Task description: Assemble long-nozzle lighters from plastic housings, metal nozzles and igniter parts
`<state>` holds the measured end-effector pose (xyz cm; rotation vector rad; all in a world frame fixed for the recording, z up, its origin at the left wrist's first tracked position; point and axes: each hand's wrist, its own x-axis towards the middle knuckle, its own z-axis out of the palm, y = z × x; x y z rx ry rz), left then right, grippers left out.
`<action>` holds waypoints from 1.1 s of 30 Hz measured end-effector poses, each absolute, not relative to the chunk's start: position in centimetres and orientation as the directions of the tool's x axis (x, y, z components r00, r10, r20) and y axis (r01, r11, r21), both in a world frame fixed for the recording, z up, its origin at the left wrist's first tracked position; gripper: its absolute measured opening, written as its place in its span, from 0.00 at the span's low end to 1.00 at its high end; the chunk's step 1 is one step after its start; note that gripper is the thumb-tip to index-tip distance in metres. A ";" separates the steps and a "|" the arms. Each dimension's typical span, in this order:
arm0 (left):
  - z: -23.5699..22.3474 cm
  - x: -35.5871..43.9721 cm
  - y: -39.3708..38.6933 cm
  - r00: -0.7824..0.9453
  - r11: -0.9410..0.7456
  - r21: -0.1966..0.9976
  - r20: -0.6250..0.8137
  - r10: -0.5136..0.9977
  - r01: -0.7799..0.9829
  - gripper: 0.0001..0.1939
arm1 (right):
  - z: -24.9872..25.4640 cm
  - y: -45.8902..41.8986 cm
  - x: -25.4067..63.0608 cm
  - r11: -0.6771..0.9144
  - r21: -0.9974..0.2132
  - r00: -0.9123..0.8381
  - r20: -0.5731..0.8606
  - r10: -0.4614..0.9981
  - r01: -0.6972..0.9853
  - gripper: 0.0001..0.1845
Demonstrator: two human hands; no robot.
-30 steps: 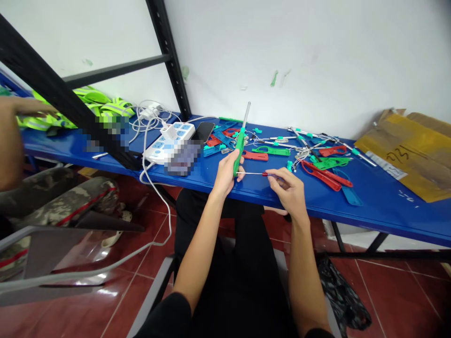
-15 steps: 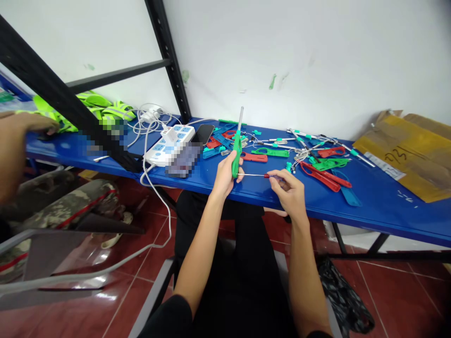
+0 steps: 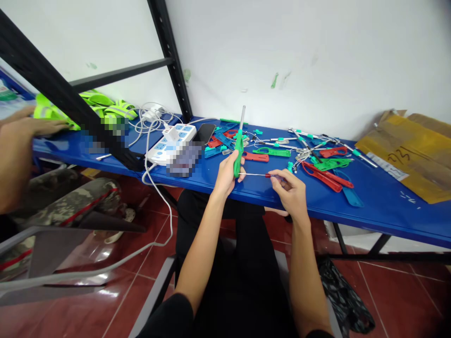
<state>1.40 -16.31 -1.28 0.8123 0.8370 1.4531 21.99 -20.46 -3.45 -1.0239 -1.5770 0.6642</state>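
My left hand [image 3: 226,174] is closed round a green long-necked lighter [image 3: 238,152], held nearly upright with its metal tube pointing up. In my right hand [image 3: 289,187] is a screwdriver [image 3: 270,176] with a red handle, gripped by the fingers. Its thin shaft runs level to the left, and the tip meets the lower end of the green handle. Whether a screw sits there is too small to tell. Behind my hands lie loose lighter parts: a red casing half [image 3: 256,157], a green casing half [image 3: 273,152] and several metal tubes with wires [image 3: 303,141].
On the blue table [image 3: 380,218] a white power strip [image 3: 172,143] and a phone [image 3: 205,134] lie to the left. A cardboard box [image 3: 405,155] stands at the right. A black metal post [image 3: 66,94] crosses the left side, near another person's hand [image 3: 35,129] and yellow-green vests [image 3: 102,105].
My hands hold the lighter and screwdriver in almost the same pose. The view has shifted slightly. At the far left, the other person's hand has moved over the vests.
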 end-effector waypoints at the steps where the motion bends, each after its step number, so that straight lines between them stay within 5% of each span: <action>1: -1.2 1.4 -16.3 -0.045 -0.028 0.869 0.006 0.999 -0.494 0.25 | -3.4 -20.5 22.0 0.472 -0.841 -0.039 0.480 0.876 0.265 0.12; 33: -1.6 1.7 -16.0 -0.108 -0.100 0.878 0.056 0.993 -0.468 0.24 | -2.7 -20.9 21.7 0.426 -0.831 -0.154 0.398 0.905 0.358 0.16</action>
